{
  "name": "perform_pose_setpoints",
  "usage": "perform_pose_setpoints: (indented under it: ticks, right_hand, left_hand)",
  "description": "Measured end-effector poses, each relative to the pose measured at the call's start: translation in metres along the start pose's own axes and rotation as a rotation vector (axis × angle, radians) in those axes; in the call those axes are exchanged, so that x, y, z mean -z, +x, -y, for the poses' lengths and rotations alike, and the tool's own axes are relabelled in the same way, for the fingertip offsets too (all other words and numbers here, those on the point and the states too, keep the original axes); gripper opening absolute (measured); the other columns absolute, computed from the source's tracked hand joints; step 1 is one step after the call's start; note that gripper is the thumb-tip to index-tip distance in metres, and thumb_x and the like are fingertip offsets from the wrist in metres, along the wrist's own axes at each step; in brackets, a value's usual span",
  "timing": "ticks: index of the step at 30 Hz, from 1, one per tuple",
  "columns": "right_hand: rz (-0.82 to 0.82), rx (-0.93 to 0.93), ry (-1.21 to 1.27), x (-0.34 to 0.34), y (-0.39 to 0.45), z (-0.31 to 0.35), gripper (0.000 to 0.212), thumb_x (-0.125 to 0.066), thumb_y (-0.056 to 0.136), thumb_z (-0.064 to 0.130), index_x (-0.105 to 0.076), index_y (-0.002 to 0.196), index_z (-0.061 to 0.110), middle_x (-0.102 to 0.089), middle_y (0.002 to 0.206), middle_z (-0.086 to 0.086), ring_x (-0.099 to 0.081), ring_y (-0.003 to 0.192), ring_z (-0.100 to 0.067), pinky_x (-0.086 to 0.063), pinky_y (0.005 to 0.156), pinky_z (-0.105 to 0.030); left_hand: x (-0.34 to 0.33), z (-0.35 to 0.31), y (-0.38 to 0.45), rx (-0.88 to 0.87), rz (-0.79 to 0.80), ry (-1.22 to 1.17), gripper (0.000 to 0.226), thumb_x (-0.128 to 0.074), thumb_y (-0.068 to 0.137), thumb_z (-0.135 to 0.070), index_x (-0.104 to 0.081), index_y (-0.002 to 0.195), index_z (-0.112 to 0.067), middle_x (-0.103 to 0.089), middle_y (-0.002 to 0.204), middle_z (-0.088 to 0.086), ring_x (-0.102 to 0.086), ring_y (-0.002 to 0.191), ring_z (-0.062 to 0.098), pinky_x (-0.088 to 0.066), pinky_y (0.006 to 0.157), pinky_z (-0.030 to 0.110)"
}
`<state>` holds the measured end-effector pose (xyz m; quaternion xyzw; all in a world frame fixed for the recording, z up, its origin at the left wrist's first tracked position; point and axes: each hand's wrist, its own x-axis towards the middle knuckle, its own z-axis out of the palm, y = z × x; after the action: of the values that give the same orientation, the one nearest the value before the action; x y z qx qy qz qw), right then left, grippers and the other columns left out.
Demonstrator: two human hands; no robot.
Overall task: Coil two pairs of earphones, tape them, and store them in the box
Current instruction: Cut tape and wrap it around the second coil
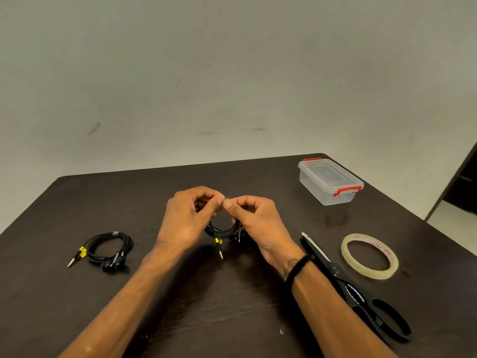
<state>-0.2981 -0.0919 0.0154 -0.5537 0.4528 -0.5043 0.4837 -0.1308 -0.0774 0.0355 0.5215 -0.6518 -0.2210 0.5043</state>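
- Head view, hands: left hand (189,217) and right hand (254,220) meet above the table (232,319), fingers curled, thumbs and forefingers pinched together at the top of a black coil (224,231) of earphone cord.
- Coil: it hangs between both hands, just above the table; its plug (219,249) with a yellow tag dangles below. Whether a piece of tape sits under the pinch is too small to tell.
- Second coil: the other earphones (109,250) lie on the table well to the left, already looped, with a pale band at the top that looks like tape.
- Tools: scissors (353,288) lie beside the right forearm; the tape roll (369,255) lies just right of them.
- Box (330,181): clear, red clips, lid on, far right of the table, well apart from both coils.
- Judged step: securing the held coil, with storing not yet begun.
- Risks: loosening either pinch early would likely let the springy loops fan open; the free plug could snag a loop; the shut lid needs a free hand, so an unsecured coil may unwind when set down.
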Motion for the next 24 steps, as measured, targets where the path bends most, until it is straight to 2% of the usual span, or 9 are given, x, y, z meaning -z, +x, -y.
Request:
perform_pose_setpoints:
  ticks: [2, 5, 8, 11, 15, 17, 21, 24]
  right_hand:
    - [0.023, -0.014, 0.042, -0.0016, 0.0000, -0.0010, 0.024, -0.080, 0.092, 0.033, -0.081, 0.101, 0.011, -0.078, 0.098, -0.018, -0.065, 0.074, -0.011, -0.055, 0.082, -0.034]
    - [0.065, -0.029, 0.146, -0.0042, -0.0001, -0.0017, 0.023, -0.079, 0.094, 0.024, -0.077, 0.107, 0.005, -0.080, 0.099, -0.014, -0.068, 0.073, -0.016, -0.058, 0.078, -0.034]
    - [0.000, 0.013, 0.117, -0.0036, 0.0008, -0.0025, 0.030, -0.082, 0.091, 0.020, -0.064, 0.115, 0.015, -0.080, 0.093, -0.011, -0.074, 0.069, -0.019, -0.062, 0.073, -0.036]
    - [-0.064, 0.141, -0.094, -0.0021, 0.0016, -0.0035, 0.028, -0.076, 0.095, 0.020, -0.054, 0.110, 0.028, -0.076, 0.092, -0.008, -0.078, 0.069, -0.019, -0.064, 0.066, -0.033]
    - [-0.040, 0.303, -0.264, -0.0050, 0.0005, -0.0052, 0.014, -0.067, 0.101, 0.015, -0.061, 0.100, 0.028, -0.072, 0.093, 0.004, -0.076, 0.070, -0.014, -0.066, 0.068, -0.041]
    - [-0.031, 0.319, -0.296, -0.0053, 0.0003, -0.0057, 0.008, -0.066, 0.102, 0.016, -0.068, 0.103, 0.024, -0.074, 0.091, 0.007, -0.075, 0.070, -0.011, -0.066, 0.069, -0.037]
    - [-0.030, 0.273, -0.286, -0.0032, 0.0003, -0.0043, 0.008, -0.069, 0.101, 0.020, -0.076, 0.105, 0.020, -0.077, 0.081, 0.005, -0.075, 0.069, -0.005, -0.060, 0.063, -0.019]
    - [-0.004, 0.203, -0.255, -0.0021, 0.0011, -0.0039, 0.009, -0.072, 0.099, 0.024, -0.076, 0.106, 0.021, -0.078, 0.080, 0.002, -0.076, 0.071, -0.005, -0.057, 0.062, -0.019]
  left_hand:
    - [-0.0002, 0.0001, -0.0005, -0.021, -0.001, 0.010, 0.010, -0.072, 0.096, -0.023, -0.079, 0.095, -0.018, -0.077, 0.080, -0.003, -0.071, 0.072, 0.004, -0.055, 0.071, 0.015]
    - [-0.0012, 0.0016, -0.0017, -0.032, -0.022, 0.038, 0.009, -0.072, 0.096, -0.022, -0.079, 0.094, -0.018, -0.076, 0.079, -0.005, -0.071, 0.071, 0.004, -0.054, 0.069, 0.014]
    - [-0.0022, 0.0052, -0.0024, -0.015, -0.026, 0.045, 0.008, -0.072, 0.096, -0.022, -0.079, 0.093, -0.020, -0.076, 0.076, -0.006, -0.071, 0.071, 0.004, -0.056, 0.071, 0.018]
    - [-0.0044, 0.0080, -0.0027, 0.018, -0.023, 0.034, 0.008, -0.074, 0.095, -0.023, -0.080, 0.091, -0.025, -0.076, 0.074, -0.007, -0.072, 0.070, 0.004, -0.059, 0.072, 0.024]
    - [-0.0043, 0.0088, -0.0020, 0.036, -0.031, 0.008, 0.007, -0.075, 0.093, -0.027, -0.080, 0.090, -0.028, -0.077, 0.074, -0.009, -0.073, 0.070, 0.003, -0.059, 0.072, 0.023]
    - [-0.0036, 0.0085, -0.0016, 0.029, -0.037, 0.008, 0.007, -0.075, 0.093, -0.027, -0.080, 0.089, -0.029, -0.077, 0.074, -0.010, -0.073, 0.069, 0.002, -0.058, 0.071, 0.021]
    - [-0.0039, 0.0067, -0.0031, -0.007, -0.053, 0.019, 0.006, -0.076, 0.093, -0.026, -0.080, 0.089, -0.029, -0.077, 0.074, -0.014, -0.073, 0.068, 0.000, -0.058, 0.068, 0.015]
    - [-0.0026, 0.0045, -0.0045, -0.069, -0.074, 0.059, 0.006, -0.076, 0.093, -0.026, -0.081, 0.091, -0.028, -0.075, 0.075, -0.020, -0.072, 0.071, -0.002, -0.054, 0.067, 0.009]
